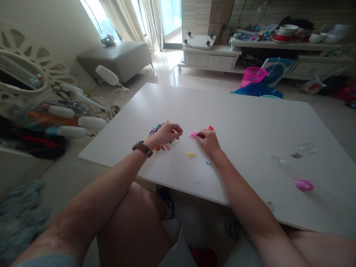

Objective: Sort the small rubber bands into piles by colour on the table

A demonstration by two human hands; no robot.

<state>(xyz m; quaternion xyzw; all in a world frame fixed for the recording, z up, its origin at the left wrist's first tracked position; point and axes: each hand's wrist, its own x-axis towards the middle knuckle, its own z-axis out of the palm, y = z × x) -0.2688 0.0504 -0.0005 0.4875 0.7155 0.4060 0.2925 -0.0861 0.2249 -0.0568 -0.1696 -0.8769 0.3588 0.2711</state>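
Observation:
My left hand (167, 134), a watch on its wrist, hovers over the right side of a pile of small multicoloured hair ties (155, 130). Its thumb and forefinger are apart, with nothing visible between them. The fingers of my right hand (209, 141) are pinched at the edge of a small cluster of pink hair ties (193, 135); the tips seem to grip one. Just beyond that hand are a few red ones (210, 128). Nearer to me lie a yellow group (190, 155) and a single blue one (208, 163).
The white table (244, 118) stretches out before me. To the right are a clear bottle (294, 154) lying on its side, a pink egg-shaped object (303, 184) and a small clear piece (270, 206). Beyond the far edge stands a pink basket (252, 77).

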